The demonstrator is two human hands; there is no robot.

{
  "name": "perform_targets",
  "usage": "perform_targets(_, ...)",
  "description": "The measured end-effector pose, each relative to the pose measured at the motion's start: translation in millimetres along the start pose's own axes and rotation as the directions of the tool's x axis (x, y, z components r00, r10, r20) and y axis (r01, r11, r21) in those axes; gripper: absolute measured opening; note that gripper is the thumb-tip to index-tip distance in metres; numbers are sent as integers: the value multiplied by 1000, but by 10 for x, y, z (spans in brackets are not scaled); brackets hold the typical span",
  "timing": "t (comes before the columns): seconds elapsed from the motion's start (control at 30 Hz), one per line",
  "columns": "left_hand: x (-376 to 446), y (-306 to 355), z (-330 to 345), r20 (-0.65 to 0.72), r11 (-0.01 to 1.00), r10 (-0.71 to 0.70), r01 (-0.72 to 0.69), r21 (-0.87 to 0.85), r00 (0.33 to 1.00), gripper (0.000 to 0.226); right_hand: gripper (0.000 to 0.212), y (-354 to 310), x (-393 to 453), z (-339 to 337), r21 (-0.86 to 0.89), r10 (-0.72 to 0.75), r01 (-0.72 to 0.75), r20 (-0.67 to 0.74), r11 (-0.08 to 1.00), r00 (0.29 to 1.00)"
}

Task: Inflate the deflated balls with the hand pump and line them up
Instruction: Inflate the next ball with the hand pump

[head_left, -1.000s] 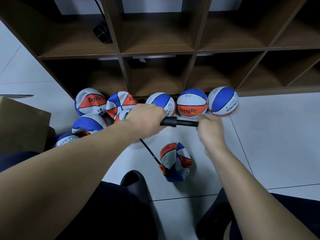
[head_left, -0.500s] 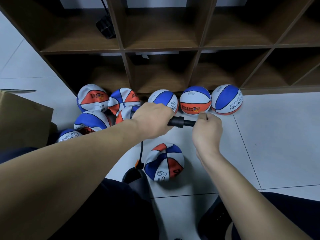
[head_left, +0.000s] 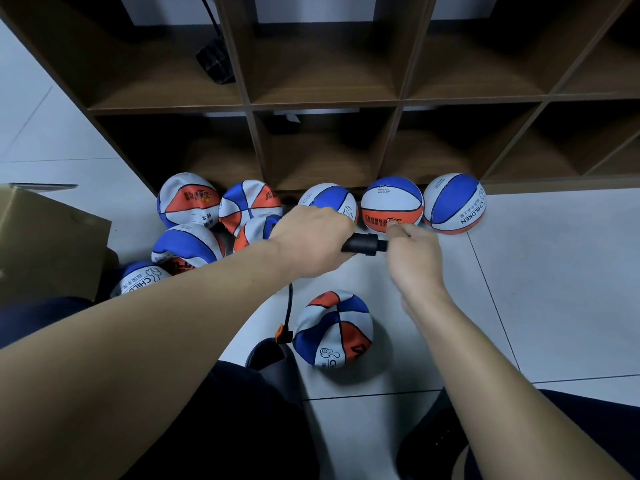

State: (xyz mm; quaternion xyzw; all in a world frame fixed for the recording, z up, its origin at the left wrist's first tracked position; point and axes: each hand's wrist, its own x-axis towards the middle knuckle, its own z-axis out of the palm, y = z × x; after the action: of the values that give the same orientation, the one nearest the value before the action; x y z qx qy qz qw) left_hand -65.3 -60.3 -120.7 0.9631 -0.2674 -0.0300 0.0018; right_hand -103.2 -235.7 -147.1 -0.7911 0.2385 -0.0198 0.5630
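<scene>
The person's left hand point(head_left: 313, 242) is wrapped round the barrel of the hand pump point(head_left: 363, 243), hiding most of it, while the right hand point(head_left: 414, 259) is closed on the plunger end, whose handle is buried in the fist. The two hands sit nearly touching, with only a short black collar of the pump showing between them, so the plunger looks pushed almost fully in. The pump's long axis runs left to right across the view, roughly level, and the next stroke turns on this line: the right hand would have to draw outward along it while the left holds the barrel steady. From under the left hand a thin black hose point(head_left: 289, 306) drops toward the viewer to an orange connector point(head_left: 281, 335), which meets the left side of the half-filled ball point(head_left: 334, 329) lying on the floor tiles point(head_left: 554, 289) below and between the hands, a little nearer the left forearm. That ball looks creased and lopsided, so inflation appears unfinished. Three rounder balls stand in a row against the shelf unit point(head_left: 398, 98) beyond the hands; softer ones are heaped to the left beside a cardboard box point(head_left: 45, 244). Compared with a second ago, the hands have closed together, the exposed rod has vanished, and the ball is fuller.
</scene>
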Motion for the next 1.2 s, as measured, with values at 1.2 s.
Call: perform_targets(1.2, -65, -355, 70, 161, 995, -59, 71, -70, 985, 30, 33, 23, 199, -419, 94, 263, -261, -4, 961, 965)
